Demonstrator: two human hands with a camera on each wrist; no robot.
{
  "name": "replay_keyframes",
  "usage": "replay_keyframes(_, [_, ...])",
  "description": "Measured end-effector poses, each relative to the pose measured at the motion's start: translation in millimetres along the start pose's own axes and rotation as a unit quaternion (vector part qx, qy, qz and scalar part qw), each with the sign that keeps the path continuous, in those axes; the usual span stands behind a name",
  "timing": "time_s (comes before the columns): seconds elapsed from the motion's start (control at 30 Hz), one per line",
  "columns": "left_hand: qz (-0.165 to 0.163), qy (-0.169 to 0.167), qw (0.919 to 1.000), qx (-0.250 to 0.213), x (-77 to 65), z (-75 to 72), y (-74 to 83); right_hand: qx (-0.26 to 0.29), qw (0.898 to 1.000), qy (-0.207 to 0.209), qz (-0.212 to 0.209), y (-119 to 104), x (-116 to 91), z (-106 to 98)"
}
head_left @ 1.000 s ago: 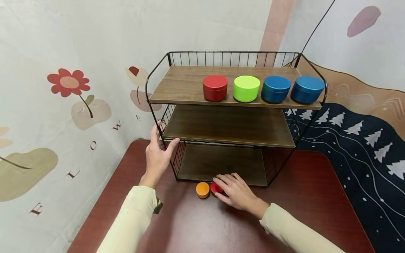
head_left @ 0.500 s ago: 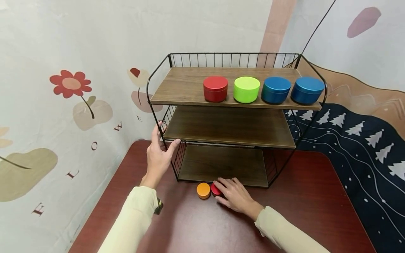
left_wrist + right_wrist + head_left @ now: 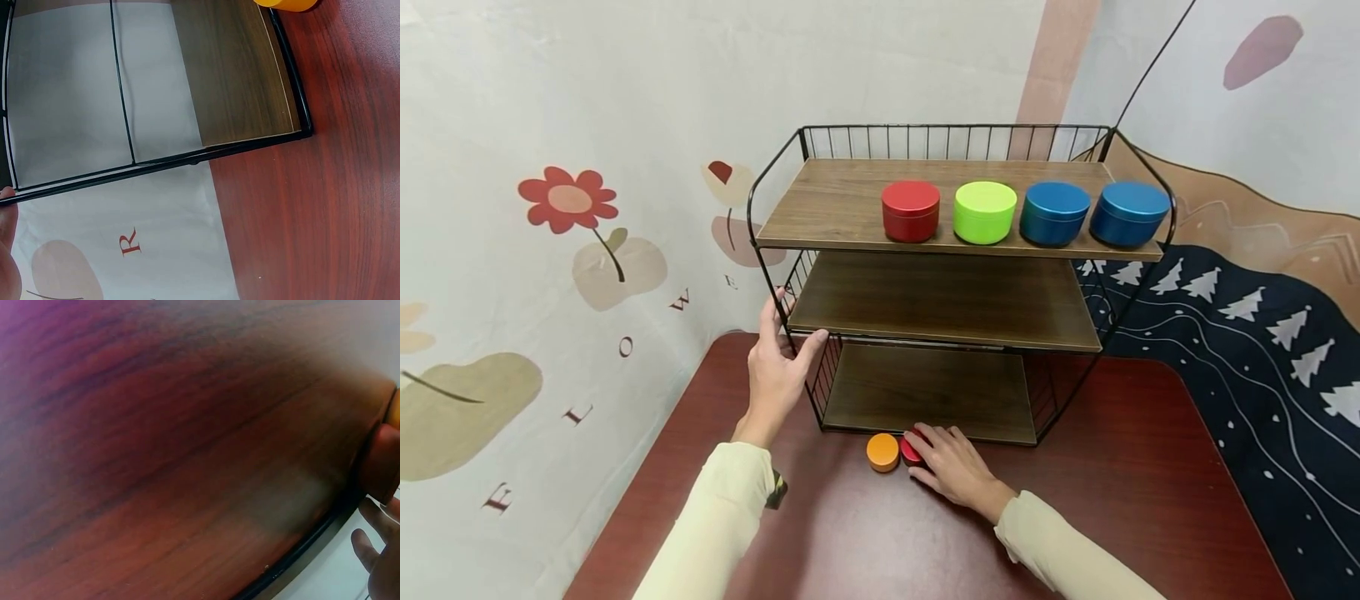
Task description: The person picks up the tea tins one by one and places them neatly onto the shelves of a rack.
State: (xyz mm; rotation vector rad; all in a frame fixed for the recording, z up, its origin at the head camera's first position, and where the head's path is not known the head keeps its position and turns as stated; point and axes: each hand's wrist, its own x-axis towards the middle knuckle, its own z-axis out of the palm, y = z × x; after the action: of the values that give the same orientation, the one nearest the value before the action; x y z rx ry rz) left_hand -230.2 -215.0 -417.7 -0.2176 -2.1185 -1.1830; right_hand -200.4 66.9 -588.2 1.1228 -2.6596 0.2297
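My left hand [image 3: 773, 375] grips the left front post of a three-tier shelf rack [image 3: 944, 300] with wooden boards and a black wire frame. Its thumb lies at the front corner of the middle board, fingers behind the post. On the table before the bottom tier, my right hand [image 3: 953, 468] holds a small round red tin [image 3: 911, 452] between thumb and fingers, which partly cover it. Close to its left stands a small orange tin [image 3: 882, 452]. The right wrist view catches the red tin [image 3: 382, 459] and fingers [image 3: 375, 550] only at its edge.
Along the top board's front stand larger round tins: a red one [image 3: 911, 211], a lime green one [image 3: 985, 212] and two blue ones [image 3: 1054, 213]. The rack stands on a reddish-brown table [image 3: 865, 533]. Printed cloth [image 3: 625, 100] hangs behind and to both sides.
My right forearm and wrist have shifted slightly left, with the fingers staying at the small red tin. The left hand keeps its place on the rack, and the tins look unmoved.
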Motion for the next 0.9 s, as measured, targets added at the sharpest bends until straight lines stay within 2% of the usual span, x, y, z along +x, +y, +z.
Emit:
replay_keyframes(0.17, [0.0,0.0,1.0,0.001,0.0,0.0,1.4,0.002,1.0,0.018,-0.01,1.0,-2.2,3.3])
replay_keyframes(0.53, [-0.003,0.002,1.0,0.003,0.6,-1.0,0.8,0.057,0.996,0.071,-0.014,0.0,-0.3,8.1])
replay_keyframes(0.9, [-0.006,0.0,1.0,0.002,-0.3,-0.2,0.4,0.074,0.994,0.08,-0.007,0.8,1.7,7.3])
